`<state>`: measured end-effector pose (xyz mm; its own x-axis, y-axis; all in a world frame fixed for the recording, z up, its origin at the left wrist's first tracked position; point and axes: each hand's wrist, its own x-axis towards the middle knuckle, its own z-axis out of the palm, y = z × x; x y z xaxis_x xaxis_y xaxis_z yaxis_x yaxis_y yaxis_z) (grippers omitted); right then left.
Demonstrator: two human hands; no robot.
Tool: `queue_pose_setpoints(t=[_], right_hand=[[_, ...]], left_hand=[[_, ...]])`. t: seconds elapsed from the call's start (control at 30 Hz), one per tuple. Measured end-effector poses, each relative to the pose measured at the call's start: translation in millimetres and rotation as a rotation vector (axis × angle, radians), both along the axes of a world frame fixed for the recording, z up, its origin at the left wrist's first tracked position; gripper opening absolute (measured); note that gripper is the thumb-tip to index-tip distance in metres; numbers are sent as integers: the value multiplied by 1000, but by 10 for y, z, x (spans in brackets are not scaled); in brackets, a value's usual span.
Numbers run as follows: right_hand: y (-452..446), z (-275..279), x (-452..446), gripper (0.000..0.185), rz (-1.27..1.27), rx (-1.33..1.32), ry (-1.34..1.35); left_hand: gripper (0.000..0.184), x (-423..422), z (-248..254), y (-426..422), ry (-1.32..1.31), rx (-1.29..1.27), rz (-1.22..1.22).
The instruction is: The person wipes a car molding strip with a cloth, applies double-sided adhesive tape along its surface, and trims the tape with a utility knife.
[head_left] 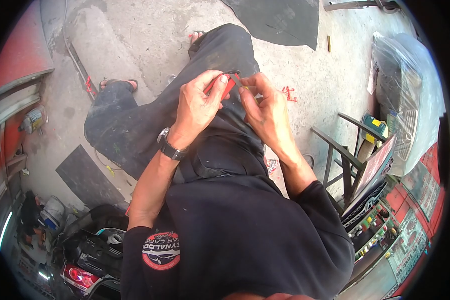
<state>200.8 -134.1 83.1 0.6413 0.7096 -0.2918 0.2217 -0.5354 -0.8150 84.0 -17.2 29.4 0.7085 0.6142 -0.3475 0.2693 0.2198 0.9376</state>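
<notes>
Above my lap, both hands meet over a small red piece (228, 88). My left hand (202, 97), with a black watch (169, 145) at the wrist, is closed on this red piece, thumb along its top. My right hand (266, 107) has its fingers pinched on a thin, dark grey blade-like strip (235, 80), which touches or overlaps the red piece. A bit of yellow shows between the right fingers; what it belongs to is mostly hidden. My dark trousers (150, 112) lie just beneath the hands.
Red scraps (289, 93) lie on the concrete floor to the right. A dark sheet (280, 22) is at the top, another (91, 177) at left. On the right stand a black metal frame (337, 150) and plastic-wrapped car parts (410, 95). Car parts with a tail light (80, 276) sit lower left.
</notes>
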Motion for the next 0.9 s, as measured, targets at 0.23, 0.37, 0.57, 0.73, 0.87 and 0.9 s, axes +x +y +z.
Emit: queue_pose_setpoints(t=[0.23,0.37,0.57,0.73,0.87,0.9], right_hand=[[-3,7,-1,14,0,-17,-1],[-4,-4,8,14,14,-16,-11],[-16,-36,11,13,-6,-8,-6],[-14,-32,10,13,2,2,-16],[-8,-31,16,13,4,-6,-11],[-7,-35,16,13,6,-1,-13]], left_hand=[[26,4,-4,-7,7,-2,-3],[27,1,-13,-3,19,1,-12],[28,-2,-25,-1,23,-2,-18],[29,20,-28,-31,-35,14,41],[29,25,-23,-34,-31,4,46],[29,20,-18,-26,-24,1,37]])
